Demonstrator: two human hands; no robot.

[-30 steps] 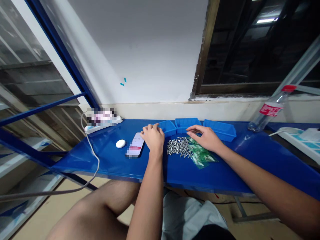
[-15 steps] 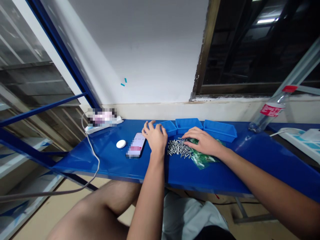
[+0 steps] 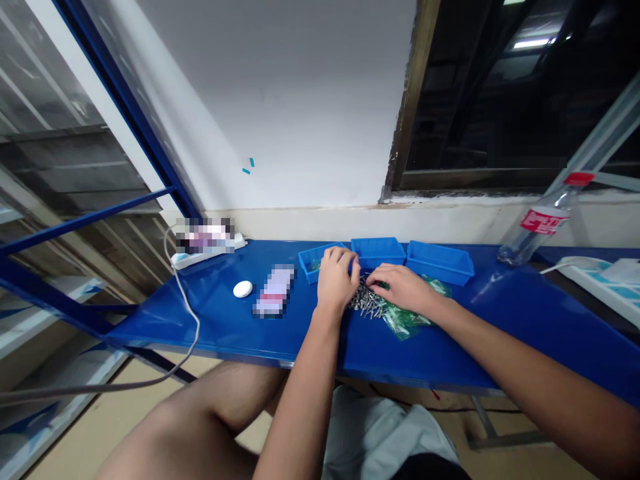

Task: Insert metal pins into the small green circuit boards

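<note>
Small metal screw-like fasteners (image 3: 369, 307) lie in a loose pile on the blue table. Over the pile's left side is my left hand (image 3: 336, 277), its fingers curled together and the tips hidden behind the knuckles. From the right, my right hand (image 3: 404, 288) reaches to the pile's upper edge, with thumb and fingers drawn close together around something too small to make out. The two hands' fingertips are near each other. Under my right hand and wrist lies a crumpled green plastic bag (image 3: 404, 327). Behind the hands stand a left blue tray (image 3: 306, 260), a middle blue tray (image 3: 380, 250) and a right blue tray (image 3: 443, 261).
A phone (image 3: 275, 293) and a white oval object (image 3: 243, 289) lie left of my left arm. A white power strip (image 3: 200, 255) with a grey cable (image 3: 193, 313) sits at the back left. A red-capped plastic bottle (image 3: 543, 220) stands at the back right.
My left hand has moved right, from beside the left tray to the pile, and its fingers have curled more. My right hand has stayed at the pile with little movement.
</note>
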